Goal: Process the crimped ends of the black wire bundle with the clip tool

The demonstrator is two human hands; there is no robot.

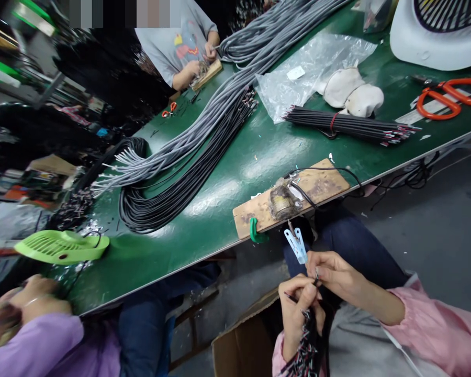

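While the left hand grips the wire bundle, the right hand pinches one wire above it.

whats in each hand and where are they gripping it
The left hand is wrapped around a bundle of black wires just below its upper end; the right hand pinches one thin wire near its tip.

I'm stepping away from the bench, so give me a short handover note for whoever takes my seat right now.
Left hand: closed round a bundle of black wires in the lap, over a cardboard box.
Right hand: pinching one wire end just below the blue clip on the wooden board.
On the table: tied wire bundle, grey cables, orange scissors.
How many wires are finished cannot be told.
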